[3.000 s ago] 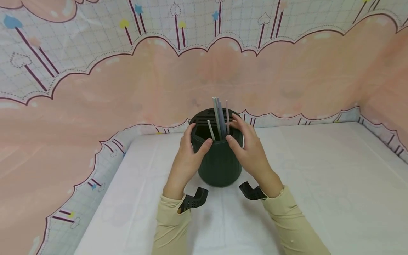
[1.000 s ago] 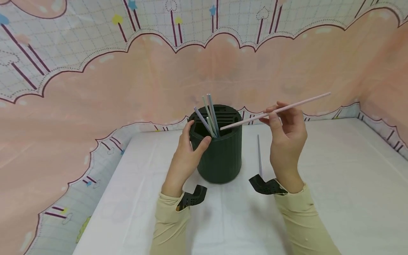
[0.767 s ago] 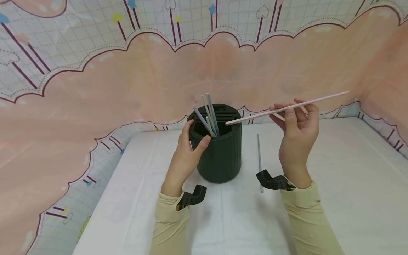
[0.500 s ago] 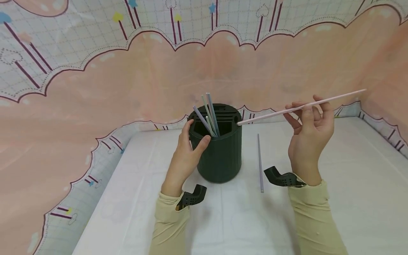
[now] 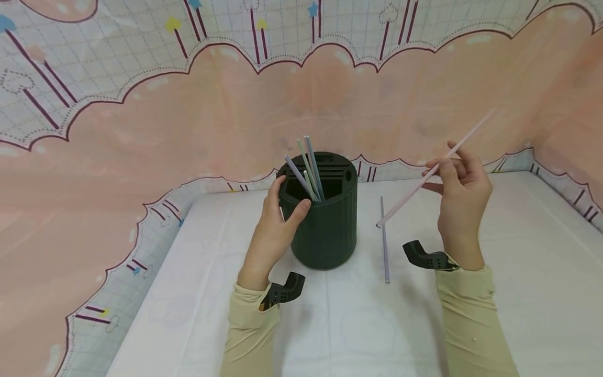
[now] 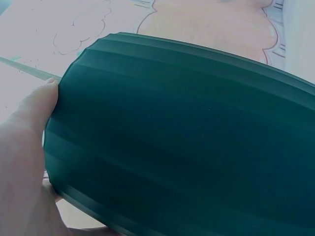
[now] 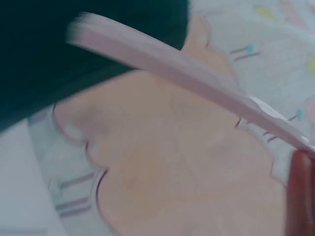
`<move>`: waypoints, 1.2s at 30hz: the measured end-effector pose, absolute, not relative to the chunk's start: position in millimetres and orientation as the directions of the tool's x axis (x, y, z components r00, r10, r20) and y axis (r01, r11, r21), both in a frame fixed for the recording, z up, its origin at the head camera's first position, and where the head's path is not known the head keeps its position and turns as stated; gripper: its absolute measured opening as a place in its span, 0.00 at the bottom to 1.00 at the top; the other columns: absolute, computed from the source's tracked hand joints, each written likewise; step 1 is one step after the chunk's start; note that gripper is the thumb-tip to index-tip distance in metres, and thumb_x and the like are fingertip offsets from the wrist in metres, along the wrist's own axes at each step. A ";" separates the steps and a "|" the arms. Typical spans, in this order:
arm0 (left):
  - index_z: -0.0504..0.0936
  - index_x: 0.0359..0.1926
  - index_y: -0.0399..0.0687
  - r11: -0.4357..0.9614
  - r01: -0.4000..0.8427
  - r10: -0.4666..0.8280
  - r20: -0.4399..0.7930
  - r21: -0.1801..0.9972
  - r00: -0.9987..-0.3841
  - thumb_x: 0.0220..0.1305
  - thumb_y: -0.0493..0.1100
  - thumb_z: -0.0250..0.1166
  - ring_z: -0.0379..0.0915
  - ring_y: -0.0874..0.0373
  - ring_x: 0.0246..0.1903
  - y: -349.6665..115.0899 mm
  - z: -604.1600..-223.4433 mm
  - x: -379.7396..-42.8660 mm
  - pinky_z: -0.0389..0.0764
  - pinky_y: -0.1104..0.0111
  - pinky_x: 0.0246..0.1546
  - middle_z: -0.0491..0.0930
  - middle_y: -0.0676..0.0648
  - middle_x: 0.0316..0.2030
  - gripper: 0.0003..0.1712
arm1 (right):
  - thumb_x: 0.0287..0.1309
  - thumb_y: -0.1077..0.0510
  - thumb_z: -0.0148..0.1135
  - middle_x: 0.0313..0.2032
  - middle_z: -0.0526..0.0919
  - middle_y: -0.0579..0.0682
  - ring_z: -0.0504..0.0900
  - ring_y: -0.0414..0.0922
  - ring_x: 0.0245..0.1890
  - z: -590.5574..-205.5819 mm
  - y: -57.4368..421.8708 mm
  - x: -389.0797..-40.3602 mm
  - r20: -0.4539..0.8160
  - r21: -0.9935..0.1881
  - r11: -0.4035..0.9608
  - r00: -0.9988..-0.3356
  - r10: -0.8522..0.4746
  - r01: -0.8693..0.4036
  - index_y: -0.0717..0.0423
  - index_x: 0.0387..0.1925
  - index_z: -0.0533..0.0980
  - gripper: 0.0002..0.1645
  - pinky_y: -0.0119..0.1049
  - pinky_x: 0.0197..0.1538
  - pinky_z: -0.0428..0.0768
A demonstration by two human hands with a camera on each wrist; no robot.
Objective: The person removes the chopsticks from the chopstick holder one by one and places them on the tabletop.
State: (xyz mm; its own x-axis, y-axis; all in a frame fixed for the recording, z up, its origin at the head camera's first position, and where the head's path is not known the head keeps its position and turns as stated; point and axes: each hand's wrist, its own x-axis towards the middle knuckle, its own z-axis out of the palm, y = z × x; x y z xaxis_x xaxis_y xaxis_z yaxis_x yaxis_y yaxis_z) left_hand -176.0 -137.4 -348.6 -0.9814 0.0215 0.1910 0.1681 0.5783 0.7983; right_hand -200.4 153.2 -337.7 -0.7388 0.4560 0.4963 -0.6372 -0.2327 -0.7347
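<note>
Swung steeper, a pink straw fades to blur above the right hand pinching it; the part-hidden left hand grips a green holder.

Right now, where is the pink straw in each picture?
Head: the pink straw slants from the right hand, right of the cup.
Left wrist: not in it.
Right wrist: from upper left to the right edge, partly across the cup.
Shared landmark: the cup, in all three.

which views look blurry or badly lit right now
Right wrist: pink straw smeared at its tip, backdrop soft; left wrist: dark holder against washed-out surroundings; head: mostly sharp, soft shadows on the white table, the straw's upper end blurred.
</note>
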 end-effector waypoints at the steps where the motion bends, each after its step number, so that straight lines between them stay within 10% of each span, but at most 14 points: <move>1: 0.42 0.65 0.79 0.579 0.169 0.022 0.192 0.798 -0.981 0.50 0.76 0.48 0.51 0.46 0.61 -137.3 -348.5 -176.3 0.59 0.42 0.51 0.46 0.51 0.66 0.43 | 0.54 0.64 0.59 0.28 0.79 0.58 0.79 0.48 0.28 -340.7 154.3 -202.4 0.497 -0.791 -0.146 -0.764 0.411 -0.594 0.59 0.50 0.73 0.19 0.35 0.27 0.78; 10: 0.41 0.65 0.78 0.576 0.170 0.026 0.190 0.799 -0.982 0.50 0.76 0.48 0.51 0.47 0.62 -138.7 -349.6 -177.8 0.58 0.43 0.52 0.45 0.51 0.66 0.43 | 0.63 0.55 0.50 0.33 0.80 0.54 0.79 0.43 0.28 -370.8 156.7 -218.7 0.324 -0.775 0.563 -0.945 -0.040 -0.289 0.55 0.57 0.66 0.22 0.31 0.29 0.78; 22: 0.42 0.65 0.78 0.569 0.171 0.032 0.186 0.804 -0.982 0.50 0.75 0.48 0.51 0.47 0.62 -140.8 -350.3 -177.8 0.58 0.42 0.51 0.46 0.51 0.66 0.43 | 0.65 0.62 0.40 0.36 0.77 0.62 0.77 0.51 0.34 -397.7 162.1 -227.3 0.083 -0.747 0.654 -0.993 -0.087 -0.120 0.69 0.59 0.59 0.23 0.38 0.32 0.79; 36: 0.41 0.64 0.79 0.572 0.168 0.032 0.183 0.803 -0.983 0.50 0.76 0.48 0.50 0.46 0.62 -139.9 -349.6 -176.4 0.58 0.42 0.51 0.45 0.52 0.66 0.43 | 0.57 0.66 0.52 0.40 0.71 0.63 0.78 0.45 0.25 -428.4 166.6 -237.8 -0.106 -0.774 0.633 -0.985 -0.136 -0.004 0.68 0.65 0.45 0.39 0.36 0.29 0.78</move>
